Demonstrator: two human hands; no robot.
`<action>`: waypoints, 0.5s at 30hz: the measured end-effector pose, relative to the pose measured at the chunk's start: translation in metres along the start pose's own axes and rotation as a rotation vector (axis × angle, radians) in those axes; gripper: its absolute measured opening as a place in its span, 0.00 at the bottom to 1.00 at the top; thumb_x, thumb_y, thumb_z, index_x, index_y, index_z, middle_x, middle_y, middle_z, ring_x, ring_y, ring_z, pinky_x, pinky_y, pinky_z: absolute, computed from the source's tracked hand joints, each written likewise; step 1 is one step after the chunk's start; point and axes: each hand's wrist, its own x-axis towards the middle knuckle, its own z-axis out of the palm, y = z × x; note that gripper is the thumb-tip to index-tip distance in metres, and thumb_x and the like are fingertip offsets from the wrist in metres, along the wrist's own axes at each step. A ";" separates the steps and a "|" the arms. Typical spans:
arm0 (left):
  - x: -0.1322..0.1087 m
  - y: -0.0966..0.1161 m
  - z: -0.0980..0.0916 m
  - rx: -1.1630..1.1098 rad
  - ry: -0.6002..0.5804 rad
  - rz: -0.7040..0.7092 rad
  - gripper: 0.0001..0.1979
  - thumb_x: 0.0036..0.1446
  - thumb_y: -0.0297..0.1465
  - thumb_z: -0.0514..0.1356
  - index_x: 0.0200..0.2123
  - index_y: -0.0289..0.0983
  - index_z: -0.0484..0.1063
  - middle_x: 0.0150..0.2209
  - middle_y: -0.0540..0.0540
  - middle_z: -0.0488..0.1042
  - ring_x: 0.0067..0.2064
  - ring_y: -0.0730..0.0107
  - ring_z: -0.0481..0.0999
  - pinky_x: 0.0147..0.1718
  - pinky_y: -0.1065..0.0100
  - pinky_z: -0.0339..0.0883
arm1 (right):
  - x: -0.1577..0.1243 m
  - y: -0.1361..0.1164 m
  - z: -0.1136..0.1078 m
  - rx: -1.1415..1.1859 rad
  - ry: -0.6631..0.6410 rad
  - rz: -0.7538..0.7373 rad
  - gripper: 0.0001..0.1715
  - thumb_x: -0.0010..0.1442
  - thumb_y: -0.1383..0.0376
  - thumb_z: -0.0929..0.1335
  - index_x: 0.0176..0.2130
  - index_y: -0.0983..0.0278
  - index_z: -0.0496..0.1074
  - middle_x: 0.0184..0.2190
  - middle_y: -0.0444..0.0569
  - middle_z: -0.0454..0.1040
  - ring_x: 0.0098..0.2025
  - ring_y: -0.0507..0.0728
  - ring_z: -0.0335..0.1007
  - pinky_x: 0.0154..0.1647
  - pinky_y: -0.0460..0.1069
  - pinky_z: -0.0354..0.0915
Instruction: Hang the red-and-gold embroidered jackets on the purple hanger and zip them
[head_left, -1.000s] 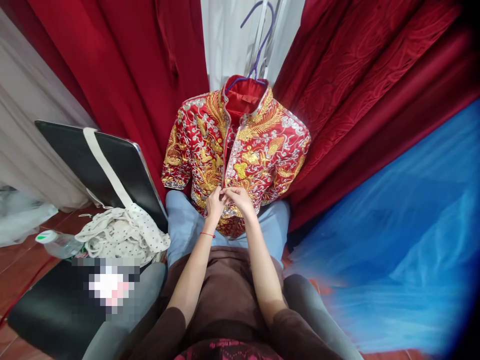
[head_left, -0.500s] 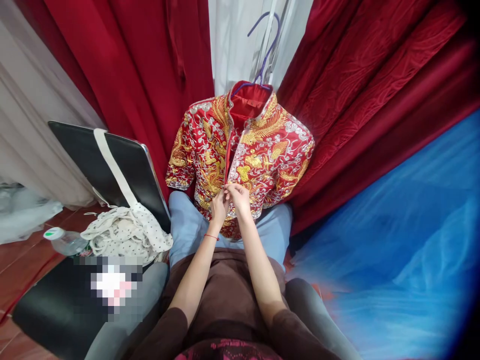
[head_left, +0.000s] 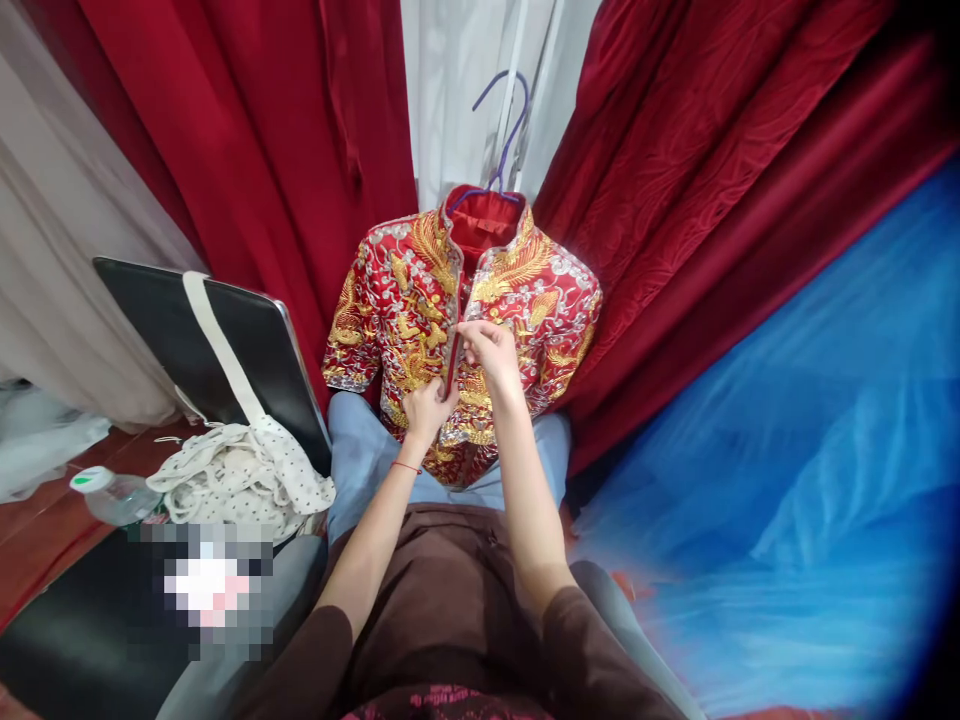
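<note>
A short-sleeved red jacket (head_left: 547, 290) with gold and silver embroidery hangs on a purple hanger (head_left: 512, 135) and leans over my knees. Its stand collar is parted, and the front opening narrows downward. My left hand (head_left: 427, 408) is closed on the front edge low on the jacket, with the fingers partly hidden. Higher up, my right hand (head_left: 491, 350) pinches at the front opening, thumb and forefinger together. Whether a small fastener is between those fingertips is too small to tell. A strip of dark red shows between the two hands.
Left of me is a black chair (head_left: 225, 330) with a white strap over its back. A dotted white cloth bag (head_left: 247, 480) and a clear bottle (head_left: 120, 500) lie on its seat, near a blurred patch. Red curtains (head_left: 285, 130) hang behind; blue tulle (head_left: 810, 480) spreads at right.
My right hand has moved up along the jacket's front, away from my left hand, which stays low at the edge. The whole view has shifted slightly, putting the jacket lower and further left.
</note>
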 end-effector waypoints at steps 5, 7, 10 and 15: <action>0.051 0.027 -0.031 0.056 0.063 0.117 0.14 0.63 0.42 0.60 0.42 0.37 0.74 0.34 0.43 0.79 0.37 0.62 0.79 0.35 0.69 0.60 | -0.009 0.006 0.001 0.061 -0.011 0.013 0.16 0.51 0.53 0.75 0.28 0.64 0.76 0.17 0.37 0.63 0.17 0.45 0.52 0.18 0.44 0.51; 0.064 0.034 -0.039 0.064 0.009 0.237 0.12 0.67 0.37 0.56 0.46 0.37 0.74 0.42 0.40 0.81 0.43 0.61 0.80 0.37 0.69 0.63 | -0.008 0.009 0.005 0.082 0.020 0.000 0.18 0.50 0.51 0.75 0.28 0.63 0.76 0.17 0.37 0.63 0.18 0.45 0.52 0.19 0.44 0.52; 0.065 0.039 -0.041 0.068 -0.066 0.305 0.14 0.70 0.31 0.51 0.53 0.37 0.71 0.46 0.39 0.80 0.45 0.60 0.80 0.38 0.67 0.65 | 0.003 0.011 0.012 0.115 0.071 -0.047 0.16 0.51 0.52 0.75 0.28 0.62 0.76 0.18 0.38 0.65 0.19 0.46 0.53 0.20 0.45 0.53; 0.051 0.042 -0.040 0.083 -0.058 0.281 0.15 0.72 0.32 0.47 0.51 0.37 0.71 0.48 0.37 0.80 0.45 0.59 0.81 0.39 0.66 0.68 | 0.031 -0.010 0.020 0.030 0.151 -0.136 0.13 0.58 0.54 0.72 0.30 0.61 0.76 0.21 0.40 0.69 0.19 0.47 0.56 0.21 0.46 0.54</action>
